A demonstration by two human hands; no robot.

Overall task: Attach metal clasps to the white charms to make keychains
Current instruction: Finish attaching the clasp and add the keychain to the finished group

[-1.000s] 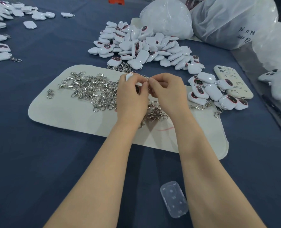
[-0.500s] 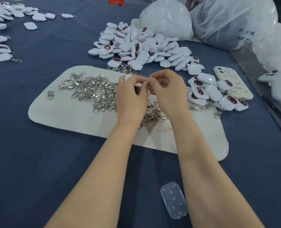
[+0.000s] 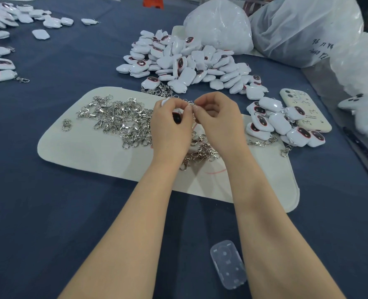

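White mat (image 3: 81, 152) on blue worktop (image 3: 49, 212), above its centre left hand (image 3: 171, 126) gripping white charm (image 3: 164, 102), right hand (image 3: 218, 124) pinching metal clasp (image 3: 190, 104) beside it, loose clasps (image 3: 118, 119) heaped on mat's left half.

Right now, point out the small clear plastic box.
Head view, bottom centre: the small clear plastic box lies on the dark blue cloth beside the right forearm.

Clasps (image 3: 118, 120) on mat (image 3: 88, 152); charm pile (image 3: 187, 61) behind mat.
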